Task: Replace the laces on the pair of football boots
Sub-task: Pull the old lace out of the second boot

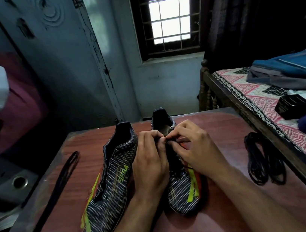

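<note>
Hands meet over the throat of the right-hand boot point(181, 186) at the centre of the frame. In the head view, our left hand point(150, 161) and right hand point(194, 149) both have their fingertips curled and pinched together at the top eyelets. They seem to be nipping a dark lace there, though the lace itself is almost lost between the fingers.

We judge the step to be working the lace at the top eyelets of this boot. To do it well we should keep one hand steadying the boot's collar while the other draws the lace end straight through, not at an angle, and keep both sides even.

The left-hand boot point(109, 187) stands just beside it on the bench point(228, 193), and looks laceless. A single lace point(64, 175) lies at the left of the bench, and a coiled bundle of laces point(262, 159) lies at the right.

We cannot tell whether the lace is going in or coming out, nor which loose laces are old and which are new. Our hands cover the eyelets, and the dim light blurs the lacing lower down. A bed point(264, 100) runs along the right edge.
</note>
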Demonstrator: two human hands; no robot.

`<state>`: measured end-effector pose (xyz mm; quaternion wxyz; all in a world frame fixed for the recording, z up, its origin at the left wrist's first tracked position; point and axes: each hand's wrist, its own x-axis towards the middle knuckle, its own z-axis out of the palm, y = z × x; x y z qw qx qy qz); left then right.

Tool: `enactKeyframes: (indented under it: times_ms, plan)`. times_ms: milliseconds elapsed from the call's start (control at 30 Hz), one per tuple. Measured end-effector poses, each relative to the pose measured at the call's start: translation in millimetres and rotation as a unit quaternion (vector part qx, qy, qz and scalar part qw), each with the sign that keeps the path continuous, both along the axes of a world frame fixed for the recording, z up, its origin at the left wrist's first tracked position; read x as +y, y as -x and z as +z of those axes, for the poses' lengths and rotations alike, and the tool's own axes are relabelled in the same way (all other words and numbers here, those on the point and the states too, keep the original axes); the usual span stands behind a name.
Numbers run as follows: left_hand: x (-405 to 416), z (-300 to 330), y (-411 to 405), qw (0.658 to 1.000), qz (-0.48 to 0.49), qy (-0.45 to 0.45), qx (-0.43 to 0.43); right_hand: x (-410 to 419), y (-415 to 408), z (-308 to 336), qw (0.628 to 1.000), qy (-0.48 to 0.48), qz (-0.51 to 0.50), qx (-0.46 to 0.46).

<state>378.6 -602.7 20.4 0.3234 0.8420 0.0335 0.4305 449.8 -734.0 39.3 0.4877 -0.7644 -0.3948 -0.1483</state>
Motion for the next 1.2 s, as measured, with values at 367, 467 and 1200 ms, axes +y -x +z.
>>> enactKeyframes:
  times_ms: [367, 467, 1200]
  plan:
    - [2.5, -0.9, -2.2, 0.999, 0.009, -0.027, 0.042, 1.9, 15.4, 11.1, 0.99, -0.03, -0.039, -0.13]
    - [2.6, -2.1, -2.7, 0.998, 0.005, -0.045, 0.047, 1.6, 17.3, 12.9, 0.989, -0.041, -0.035, -0.137]
    - [-0.4, 2.7, -0.9, 0.999, 0.036, -0.007, 0.04, -0.1, -2.0, -6.6, 0.998, 0.023, -0.064, 0.001]
